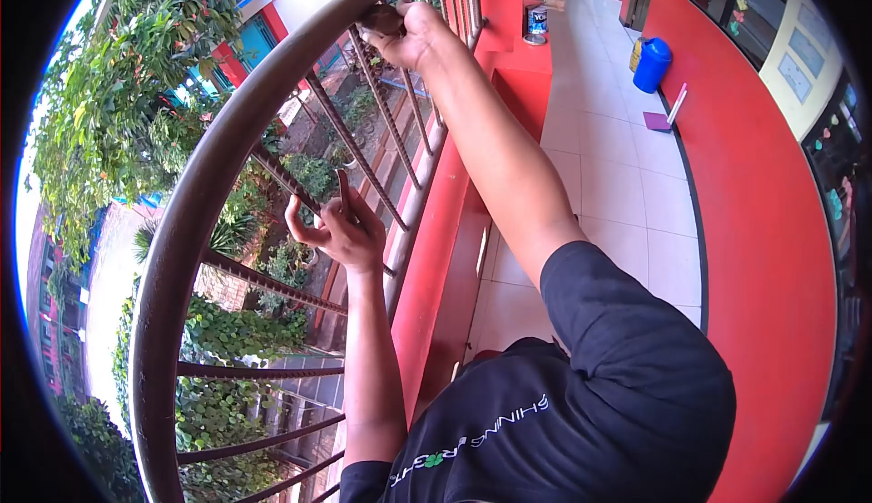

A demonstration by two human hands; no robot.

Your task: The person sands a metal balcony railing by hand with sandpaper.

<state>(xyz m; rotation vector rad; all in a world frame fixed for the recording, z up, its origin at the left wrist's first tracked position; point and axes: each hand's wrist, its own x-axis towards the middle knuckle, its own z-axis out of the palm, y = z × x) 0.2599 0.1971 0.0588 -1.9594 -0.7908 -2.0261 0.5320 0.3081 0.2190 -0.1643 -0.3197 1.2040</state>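
Note:
A brown metal handrail (195,172) curves through the left half of the head view, with ribbed vertical bars (377,113) running from it to the red ledge. My left hand (343,231) is at one of these bars, its fingers loosely curled round it and one finger sticking up. Farther along, my right hand (404,38) is closed at the underside of the handrail. Something dark shows at its fingers, too shadowed to name. Both arms reach out from the black T-shirt (581,394) I wear.
A labelled can (537,20) stands on the red ledge (434,276) beyond my right hand. Along the tiled corridor (604,153) are a blue bin (652,65) and a dustpan (658,121), near the red wall (754,258). Trees (118,76) and plants lie outside the railing.

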